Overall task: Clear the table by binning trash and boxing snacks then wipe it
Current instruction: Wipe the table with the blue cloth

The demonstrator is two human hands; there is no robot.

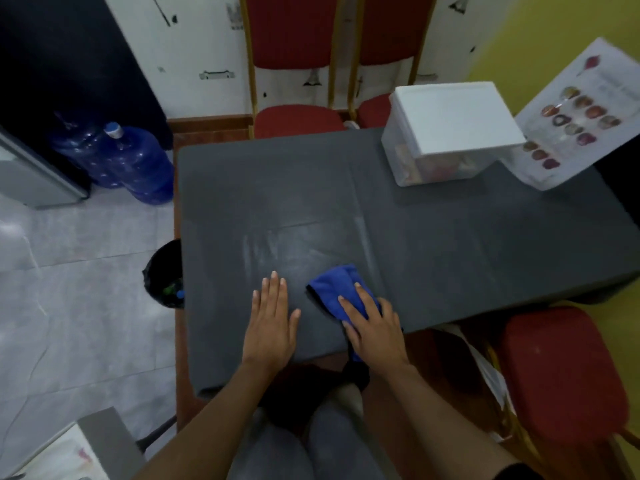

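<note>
A dark grey table (433,237) fills the middle of the view, with pale wipe streaks near its centre. My right hand (375,327) presses a folded blue cloth (337,289) flat on the table near the front edge. My left hand (272,318) lies flat and open on the table, just left of the cloth, not touching it. A clear plastic box with a white lid (446,129) stands at the far right of the table, with colourful snacks dimly visible inside. A black trash bin (166,275) sits on the floor against the table's left edge, with some trash inside.
A white printed sheet (575,116) leans at the table's far right corner. Two red chairs (298,119) stand behind the table and another red chair (564,372) is at the near right. Blue water jugs (138,164) stand on the floor at left.
</note>
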